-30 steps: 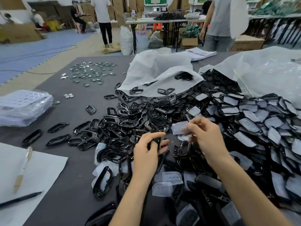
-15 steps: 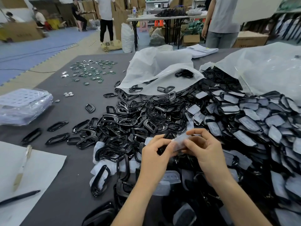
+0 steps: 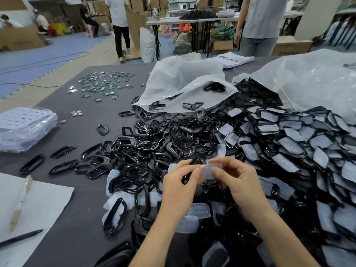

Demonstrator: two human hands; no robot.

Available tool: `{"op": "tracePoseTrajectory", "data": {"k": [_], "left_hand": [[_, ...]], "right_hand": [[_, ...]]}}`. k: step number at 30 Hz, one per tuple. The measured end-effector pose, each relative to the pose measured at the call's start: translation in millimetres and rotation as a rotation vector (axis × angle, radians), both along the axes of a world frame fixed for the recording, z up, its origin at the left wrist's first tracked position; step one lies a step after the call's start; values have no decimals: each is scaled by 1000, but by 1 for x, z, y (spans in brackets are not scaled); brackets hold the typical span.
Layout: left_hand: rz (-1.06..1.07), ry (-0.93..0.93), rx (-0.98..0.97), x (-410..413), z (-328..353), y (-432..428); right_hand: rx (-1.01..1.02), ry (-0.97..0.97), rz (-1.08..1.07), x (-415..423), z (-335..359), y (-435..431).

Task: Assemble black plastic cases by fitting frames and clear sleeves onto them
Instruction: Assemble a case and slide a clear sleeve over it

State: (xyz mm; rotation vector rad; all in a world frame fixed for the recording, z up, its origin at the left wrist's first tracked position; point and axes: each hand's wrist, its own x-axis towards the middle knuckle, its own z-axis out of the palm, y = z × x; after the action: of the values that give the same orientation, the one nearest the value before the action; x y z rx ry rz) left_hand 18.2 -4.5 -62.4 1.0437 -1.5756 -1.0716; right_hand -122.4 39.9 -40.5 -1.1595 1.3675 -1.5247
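Left hand (image 3: 179, 189): fingers are curled round a black case (image 3: 195, 161). Only its dark far end is seen above the knuckles, with a sliver in the gap under the thumb.
Right hand (image 3: 242, 184): thumb and forefinger are pinched on the right end of a clear sleeve (image 3: 208, 172); the other fingers are curled loosely behind.
Sleeve position: it is held above the parts on the table (image 3: 77, 218), between the two hands, and its left edge is met by the left thumb tip.
Key relation: the sleeve lies just to the right of the case, at the same height, touching it or very nearly. Which one cannot be told.
Long axes: the sleeve's is laid roughly left to right. The case's is mostly hidden in the fist, so alignment cannot be confirmed.
Nearer hand: both are at the joint. The sleeve is steered by the right and the case is braced by the left.
Step judged: the sleeve is being started onto the case and is not yet seated.
Next move judged: a leftward slide along the sleeve's own axis is called for.
Surroundings: loose frames (image 3: 146, 147) are heaped just beyond the hands, and sleeved cases (image 3: 289, 151) are piled to the right.
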Motion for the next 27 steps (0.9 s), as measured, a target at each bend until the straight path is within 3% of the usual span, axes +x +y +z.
{"op": "tracePoseTrajectory", "data": {"k": [4,10,27], "left_hand": [[-24,253,123,4,2,-5],[-28,379,169,8,-2,-11],[-64,362,228,6,-9,-11]], "right_hand": [[54,-173,-109,-4,-3,-4],[58,-462,-99,-4,-5,-7],[127,-465,35,-5,8,0]]}}
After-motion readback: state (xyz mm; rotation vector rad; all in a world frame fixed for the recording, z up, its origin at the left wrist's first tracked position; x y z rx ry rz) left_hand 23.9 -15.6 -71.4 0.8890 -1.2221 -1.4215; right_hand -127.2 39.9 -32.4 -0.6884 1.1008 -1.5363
